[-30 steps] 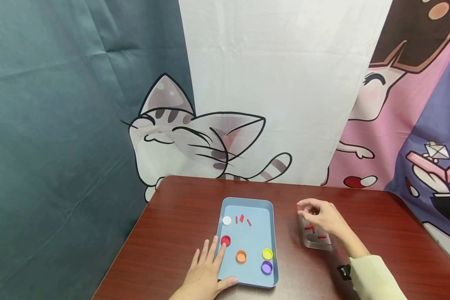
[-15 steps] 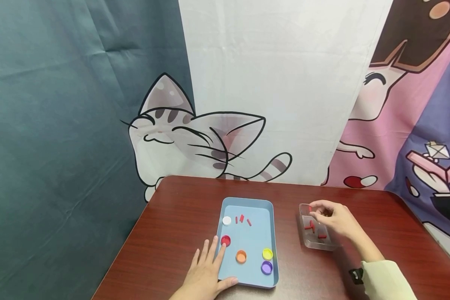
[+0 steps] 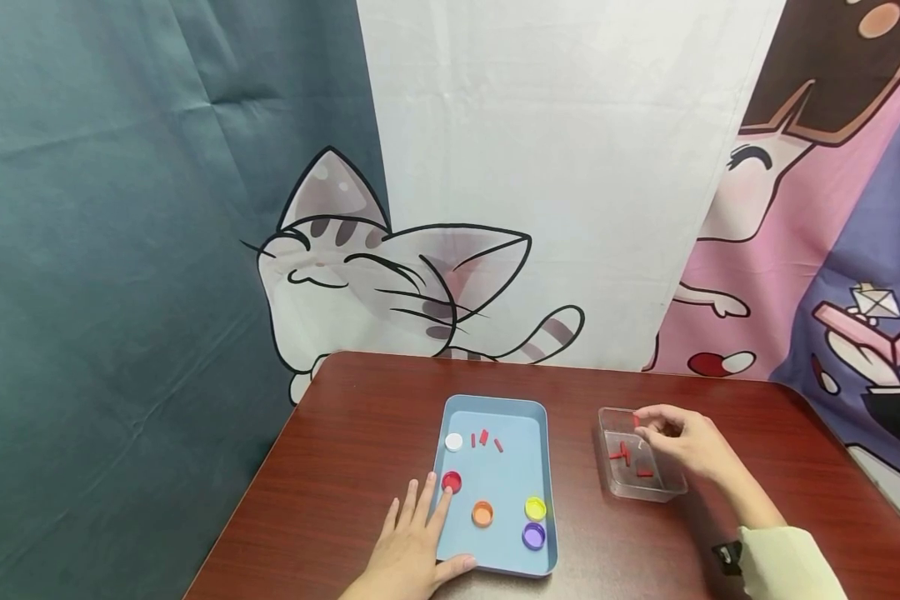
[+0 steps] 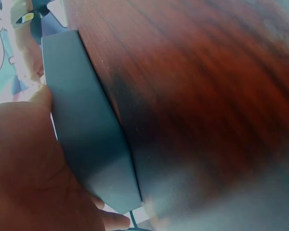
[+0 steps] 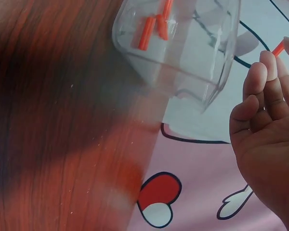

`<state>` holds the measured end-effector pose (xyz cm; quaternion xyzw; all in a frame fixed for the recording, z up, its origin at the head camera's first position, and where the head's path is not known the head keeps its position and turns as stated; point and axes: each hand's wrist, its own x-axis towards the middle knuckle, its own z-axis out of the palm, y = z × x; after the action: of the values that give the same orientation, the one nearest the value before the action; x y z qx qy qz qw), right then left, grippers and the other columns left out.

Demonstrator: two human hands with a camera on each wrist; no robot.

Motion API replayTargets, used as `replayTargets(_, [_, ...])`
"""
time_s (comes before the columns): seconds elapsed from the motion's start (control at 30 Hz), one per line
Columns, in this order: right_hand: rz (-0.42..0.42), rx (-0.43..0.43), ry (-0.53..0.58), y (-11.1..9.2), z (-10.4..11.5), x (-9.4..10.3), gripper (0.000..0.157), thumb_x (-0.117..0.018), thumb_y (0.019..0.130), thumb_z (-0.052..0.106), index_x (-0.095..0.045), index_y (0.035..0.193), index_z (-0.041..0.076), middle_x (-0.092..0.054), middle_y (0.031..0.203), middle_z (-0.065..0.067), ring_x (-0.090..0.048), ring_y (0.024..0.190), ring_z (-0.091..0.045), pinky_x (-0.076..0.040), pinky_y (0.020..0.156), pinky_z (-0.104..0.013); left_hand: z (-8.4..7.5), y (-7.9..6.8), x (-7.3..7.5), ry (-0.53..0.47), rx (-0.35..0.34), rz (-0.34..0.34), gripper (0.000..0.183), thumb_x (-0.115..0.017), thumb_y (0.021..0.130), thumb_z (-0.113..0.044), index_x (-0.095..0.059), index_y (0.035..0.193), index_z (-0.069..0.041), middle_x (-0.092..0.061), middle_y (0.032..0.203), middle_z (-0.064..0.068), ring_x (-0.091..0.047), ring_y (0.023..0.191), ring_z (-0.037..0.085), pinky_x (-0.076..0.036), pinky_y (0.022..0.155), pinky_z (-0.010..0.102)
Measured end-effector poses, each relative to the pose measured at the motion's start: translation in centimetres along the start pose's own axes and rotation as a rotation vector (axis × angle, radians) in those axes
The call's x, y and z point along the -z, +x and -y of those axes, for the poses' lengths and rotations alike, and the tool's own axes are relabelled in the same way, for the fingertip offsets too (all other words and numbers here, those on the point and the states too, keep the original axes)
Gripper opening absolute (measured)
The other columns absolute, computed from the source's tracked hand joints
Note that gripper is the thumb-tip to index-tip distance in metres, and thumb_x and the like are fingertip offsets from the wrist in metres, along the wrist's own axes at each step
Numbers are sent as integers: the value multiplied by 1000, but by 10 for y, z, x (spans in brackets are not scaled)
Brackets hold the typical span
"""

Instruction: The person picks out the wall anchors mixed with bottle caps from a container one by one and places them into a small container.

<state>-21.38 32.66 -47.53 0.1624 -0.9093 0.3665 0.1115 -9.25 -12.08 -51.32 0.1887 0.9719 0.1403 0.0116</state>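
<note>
In the head view, a light blue tray (image 3: 513, 467) holds three small red pieces (image 3: 483, 437) and several round lids: white (image 3: 453, 442), red (image 3: 452, 482), orange (image 3: 482, 514), yellow (image 3: 536, 508) and purple (image 3: 533, 536). My left hand (image 3: 408, 546) lies with spread fingers along the tray's lower left side, one fingertip at the red lid. Its wrist view shows the tray's side wall (image 4: 86, 110) up close. My right hand (image 3: 682, 437) pinches a short red stick (image 3: 636, 421) between thumb and fingertips, above a clear plastic box (image 3: 607, 479). Several red sticks (image 5: 146, 33) lie inside that box.
Both containers stand on a brown wooden table (image 3: 360, 450), the clear box to the right of the tray. Behind the table's far edge hang a teal curtain (image 3: 120, 250) and printed cloth (image 3: 570, 167) with a cartoon cat.
My right hand has shifted right and slightly nearer, carrying the red stick from the box's far left edge to its right side. The left hand and tray have stayed put.
</note>
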Motion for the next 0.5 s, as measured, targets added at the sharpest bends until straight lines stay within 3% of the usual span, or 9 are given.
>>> replayTargets(0.5, [34, -88, 6, -8, -13, 12, 20, -74, 91, 13, -73, 111, 10, -62, 79, 5, -53, 70, -4, -42, 59, -22, 0, 0, 0, -9, 12, 18, 99, -52, 87, -78, -36, 158, -11, -23, 166, 18, -26, 149, 47, -28, 112, 67])
